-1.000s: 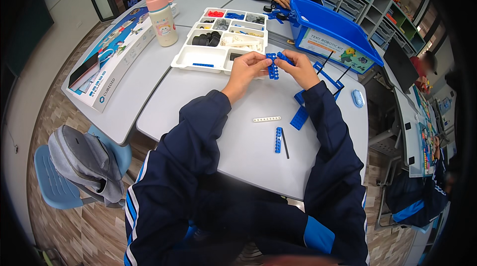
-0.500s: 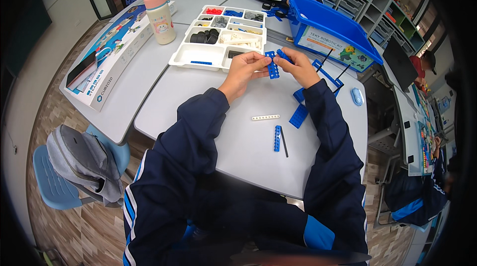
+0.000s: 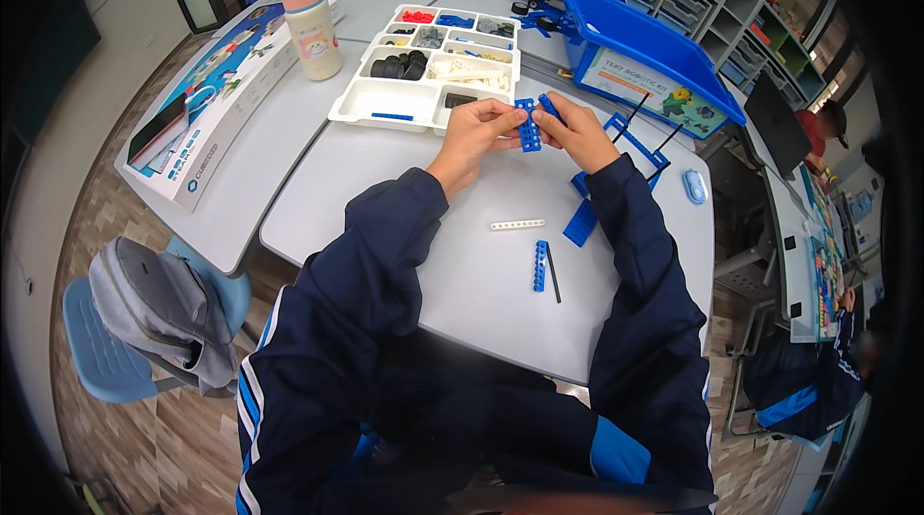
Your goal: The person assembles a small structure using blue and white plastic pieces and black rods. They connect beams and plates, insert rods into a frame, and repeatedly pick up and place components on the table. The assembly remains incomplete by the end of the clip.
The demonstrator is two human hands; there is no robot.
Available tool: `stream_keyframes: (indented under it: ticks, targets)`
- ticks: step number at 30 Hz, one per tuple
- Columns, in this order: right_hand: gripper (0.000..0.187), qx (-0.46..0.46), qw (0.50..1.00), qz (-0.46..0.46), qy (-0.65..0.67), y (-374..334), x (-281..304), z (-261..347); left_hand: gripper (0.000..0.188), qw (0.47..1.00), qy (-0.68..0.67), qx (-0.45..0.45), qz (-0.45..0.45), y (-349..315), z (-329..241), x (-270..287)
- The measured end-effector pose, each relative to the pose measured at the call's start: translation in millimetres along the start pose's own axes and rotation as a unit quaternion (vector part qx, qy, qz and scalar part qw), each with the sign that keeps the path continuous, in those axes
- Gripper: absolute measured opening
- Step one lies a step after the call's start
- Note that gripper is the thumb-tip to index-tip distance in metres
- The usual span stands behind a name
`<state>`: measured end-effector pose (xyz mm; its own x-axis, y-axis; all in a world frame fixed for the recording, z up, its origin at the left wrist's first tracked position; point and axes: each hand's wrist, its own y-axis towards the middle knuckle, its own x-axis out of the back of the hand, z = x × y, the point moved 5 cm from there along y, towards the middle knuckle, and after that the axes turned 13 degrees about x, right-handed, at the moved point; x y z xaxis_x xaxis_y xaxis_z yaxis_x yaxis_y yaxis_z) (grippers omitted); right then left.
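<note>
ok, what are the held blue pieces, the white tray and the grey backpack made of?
Blue pieces: likely hard moulded plastic, judging by even colour and regular holes or studs.
White tray: probably smooth moulded plastic, with rounded corners and built-in dividers.
Grey backpack: looks like matte woven fabric, mottled and softly creased; exact fibre unclear.

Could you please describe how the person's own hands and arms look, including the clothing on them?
Both the left hand and right hand are gloveless. Long, loose navy sleeves reach the wrists; white and bright blue stripes mark the left one's outer side.
</note>
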<state>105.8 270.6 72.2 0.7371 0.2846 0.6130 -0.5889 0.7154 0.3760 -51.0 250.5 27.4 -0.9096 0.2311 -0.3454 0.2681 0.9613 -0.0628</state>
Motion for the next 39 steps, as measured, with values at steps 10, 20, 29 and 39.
stream_keyframes:
  ticks: [10, 20, 29, 39]
  targets:
    - [0.027, 0.002, 0.994, -0.044, 0.100, 0, -6, -9, 0.021, 1.000, 0.026, 0.001, 0.001, -3, -13, -3]
    - [0.029, -0.031, 0.998, 0.020, 0.053, -7, 10, 17, 0.029, 0.999, -0.018, 0.003, 0.034, -6, -11, -12]
    - [0.030, -0.042, 0.986, 0.075, 0.144, -10, 2, 10, 0.029, 1.000, 0.004, -0.019, -0.001, -6, -13, -9]
    - [0.026, -0.153, 0.981, -0.028, 0.117, -120, -16, 26, 0.033, 0.939, 0.151, 0.155, 0.268, -50, 31, -59]
